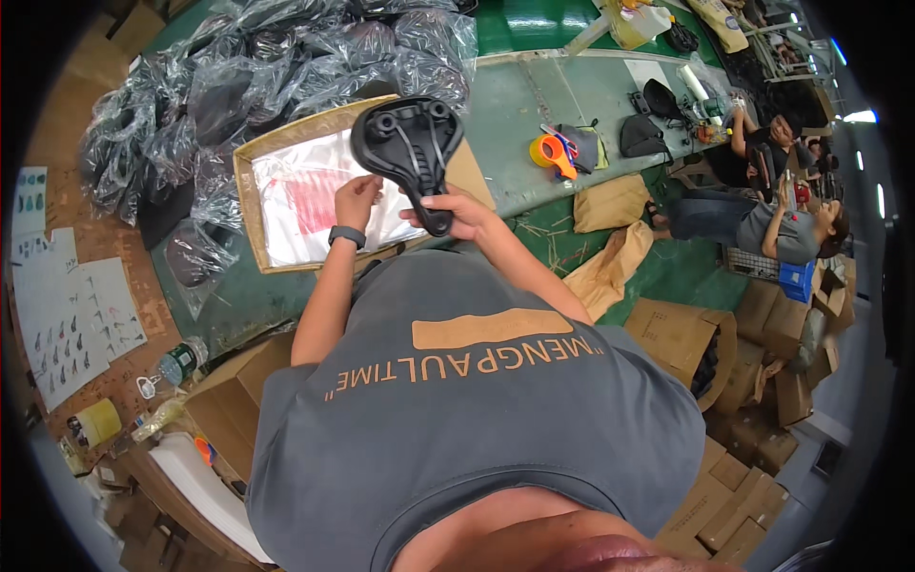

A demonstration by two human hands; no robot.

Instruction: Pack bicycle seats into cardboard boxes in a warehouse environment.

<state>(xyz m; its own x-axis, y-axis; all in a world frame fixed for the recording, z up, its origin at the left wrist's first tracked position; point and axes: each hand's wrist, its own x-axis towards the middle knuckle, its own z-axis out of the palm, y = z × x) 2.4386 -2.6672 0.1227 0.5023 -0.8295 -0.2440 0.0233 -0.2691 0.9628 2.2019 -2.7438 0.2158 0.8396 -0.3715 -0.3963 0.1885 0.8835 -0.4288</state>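
Note:
A black bicycle saddle is held underside up above the work table, its rails and two round rear fittings showing. My right hand is closed around its narrow nose. A shallow cardboard box lies below and left of the saddle. Inside are flat clear plastic bags with red print. Over the bags is my left hand, a dark band on its wrist. Its fingers are curled together at the bags' surface; what they pinch, if anything, is too small to make out.
Plastic-wrapped saddles are heaped behind the box. An orange tape dispenser sits on the green table to the right. Brown paper sacks and an open carton stand right. Two people sit farther off. A bottle lies left.

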